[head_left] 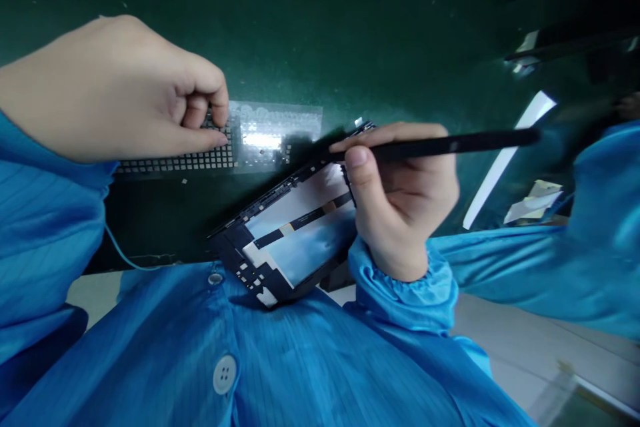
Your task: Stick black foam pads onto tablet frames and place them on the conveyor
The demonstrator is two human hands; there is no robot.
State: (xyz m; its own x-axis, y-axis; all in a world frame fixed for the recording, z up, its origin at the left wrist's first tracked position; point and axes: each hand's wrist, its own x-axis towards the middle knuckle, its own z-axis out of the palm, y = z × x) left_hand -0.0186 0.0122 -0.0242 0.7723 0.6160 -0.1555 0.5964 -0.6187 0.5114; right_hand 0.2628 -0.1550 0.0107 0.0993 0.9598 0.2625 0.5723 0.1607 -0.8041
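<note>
My left hand [165, 93] is curled with thumb and index fingertip close together, over a sheet of small square pads [215, 158]. Whether a pad is between those fingertips I cannot make out. A clear, shiny part of the sheet [277, 137] stretches to the right of the fingers. In my right hand [400, 193], a slim black tool that looks like tweezers [470, 143] is held like a pen, its tip pointing left. Below that tip lies an opened electronic device [310, 250], with silvery panels and black tape strips, tilted across the table's front edge against my clothing.
The dark green table [320, 33] reaches far back. One loose small square [184, 181] lies in front of the sheet. To the right are a white strip [505, 163], some paper scraps [537, 201] and another person's blue sleeve [605, 213].
</note>
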